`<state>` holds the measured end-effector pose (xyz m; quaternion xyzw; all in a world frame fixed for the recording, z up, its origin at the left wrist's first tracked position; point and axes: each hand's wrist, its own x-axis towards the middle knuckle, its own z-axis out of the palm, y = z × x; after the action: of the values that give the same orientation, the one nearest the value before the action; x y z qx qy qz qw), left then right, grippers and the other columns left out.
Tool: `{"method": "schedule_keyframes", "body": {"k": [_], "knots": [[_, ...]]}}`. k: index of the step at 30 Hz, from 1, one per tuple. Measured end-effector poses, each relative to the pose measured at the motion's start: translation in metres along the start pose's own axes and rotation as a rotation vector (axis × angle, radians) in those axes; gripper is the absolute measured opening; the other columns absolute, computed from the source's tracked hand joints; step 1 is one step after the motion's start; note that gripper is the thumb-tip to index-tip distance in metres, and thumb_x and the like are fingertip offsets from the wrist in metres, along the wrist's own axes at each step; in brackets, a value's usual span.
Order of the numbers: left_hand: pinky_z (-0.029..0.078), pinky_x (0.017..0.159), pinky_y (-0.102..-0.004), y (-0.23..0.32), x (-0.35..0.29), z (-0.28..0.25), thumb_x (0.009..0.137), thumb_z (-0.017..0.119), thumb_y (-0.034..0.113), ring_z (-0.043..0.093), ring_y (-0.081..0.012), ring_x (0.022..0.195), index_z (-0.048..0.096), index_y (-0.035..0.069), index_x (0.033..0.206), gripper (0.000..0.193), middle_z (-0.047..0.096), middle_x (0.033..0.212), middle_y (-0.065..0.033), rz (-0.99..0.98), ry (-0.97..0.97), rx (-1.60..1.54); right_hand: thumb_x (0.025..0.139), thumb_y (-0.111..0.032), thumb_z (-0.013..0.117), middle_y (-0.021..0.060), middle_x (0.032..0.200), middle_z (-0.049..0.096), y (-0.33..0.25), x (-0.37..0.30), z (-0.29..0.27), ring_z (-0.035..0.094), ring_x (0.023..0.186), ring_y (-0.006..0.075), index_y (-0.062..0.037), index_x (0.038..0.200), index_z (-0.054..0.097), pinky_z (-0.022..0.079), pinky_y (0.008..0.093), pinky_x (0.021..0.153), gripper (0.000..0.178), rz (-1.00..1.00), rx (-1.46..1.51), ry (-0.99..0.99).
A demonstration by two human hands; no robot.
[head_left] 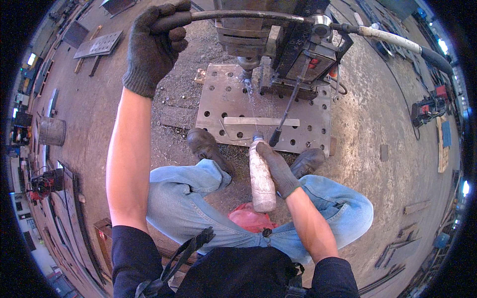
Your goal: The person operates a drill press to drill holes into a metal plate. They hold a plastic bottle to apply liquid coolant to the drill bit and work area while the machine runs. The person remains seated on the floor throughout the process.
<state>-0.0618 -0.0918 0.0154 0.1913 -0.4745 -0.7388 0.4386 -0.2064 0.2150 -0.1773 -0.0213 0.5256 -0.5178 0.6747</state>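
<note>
Blue denim covers my bent legs (pixel 181 201), and between them a red, crumpled thing (pixel 248 217) lies low; I cannot tell exactly what it is. Just in front of it is the bottle (pixel 262 181), whitish and stained, tilted with its nozzle away from me. My gloved right hand (pixel 278 169) is closed around its upper part from the right side, though some fingers are hidden behind it. A thin stream goes from the nozzle toward the drill tip (pixel 247 76), where whitish liquid shows. I judge that the step in hand is wetting the tool; the next move calls for a steady aim and an even pull on the lever.

Beyond my boots (pixel 207 148) lies a thick metal plate (pixel 211 102) with round holes, and on it a narrow flat bar (pixel 261 121). Farther, above the plate, stands the drilling machine (pixel 241 35). My gloved left hand (pixel 155 47) is raised, its fingers curled around the dark end of the long lever (pixel 248 15); how firmly, I cannot tell. Far left, on the floor, a metal bucket (pixel 51 131) stands.
</note>
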Motion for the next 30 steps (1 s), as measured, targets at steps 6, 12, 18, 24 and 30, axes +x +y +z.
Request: {"method": "schedule_keyframes", "body": {"k": [6, 12, 18, 24, 30], "knots": [[0.04, 0.051, -0.022, 0.001, 0.004, -0.009, 0.097, 0.046, 0.031, 0.048, -0.0089, 0.062, 0.057, 0.008, 0.113, 0.03, 0.064, 0.121, -0.0089, -0.045, -0.153, -0.099, 0.087, -0.028, 0.07, 0.0044, 0.09, 0.061, -0.009, -0.012, 0.012, 0.063, 0.076, 0.0154, -0.005, 0.113, 0.055, 0.054, 0.0313, 0.067, 0.038, -0.08, 0.109, -0.06], [0.039, 0.051, -0.022, 0.001, 0.006, -0.014, 0.097, 0.046, 0.031, 0.045, -0.0082, 0.061, 0.056, 0.004, 0.12, 0.036, 0.066, 0.114, -0.0078, -0.068, -0.208, -0.131, 0.083, -0.023, 0.074, 0.0057, 0.096, 0.061, -0.008, -0.014, 0.018, 0.063, 0.081, 0.0162, -0.0045, 0.115, 0.054, 0.055, 0.032, 0.071, 0.042, -0.192, -0.006, -0.046], [0.037, 0.045, -0.0215, 0.005, -0.004, 0.011, 0.09, 0.056, 0.044, 0.049, -0.0071, 0.053, 0.06, 0.006, 0.11, 0.043, 0.063, 0.082, 0.0046, -0.151, -0.099, -0.106, 0.085, -0.03, 0.07, 0.0063, 0.094, 0.062, -0.005, -0.007, 0.007, 0.063, 0.078, 0.0159, -0.0029, 0.117, 0.054, 0.054, 0.0311, 0.069, 0.045, -0.139, -0.174, -0.006], [0.041, 0.046, -0.0239, 0.003, -0.005, 0.005, 0.091, 0.056, 0.043, 0.052, -0.0075, 0.055, 0.061, 0.01, 0.105, 0.036, 0.066, 0.09, 0.0014, -0.089, -0.045, -0.082, 0.086, -0.032, 0.068, 0.0069, 0.089, 0.063, -0.006, -0.006, 0.008, 0.062, 0.068, 0.0162, -0.0014, 0.116, 0.055, 0.053, 0.0316, 0.064, 0.045, 0.009, -0.127, 0.018], [0.045, 0.047, -0.0261, 0.002, -0.006, 0.009, 0.091, 0.056, 0.045, 0.059, -0.0088, 0.058, 0.062, 0.017, 0.095, 0.029, 0.068, 0.105, -0.0029, -0.057, -0.006, -0.064, 0.087, -0.035, 0.067, 0.0063, 0.088, 0.063, -0.001, 0.003, -0.005, 0.063, 0.071, 0.0153, -0.0022, 0.115, 0.057, 0.053, 0.0311, 0.064, 0.044, 0.067, -0.142, 0.049]]}}
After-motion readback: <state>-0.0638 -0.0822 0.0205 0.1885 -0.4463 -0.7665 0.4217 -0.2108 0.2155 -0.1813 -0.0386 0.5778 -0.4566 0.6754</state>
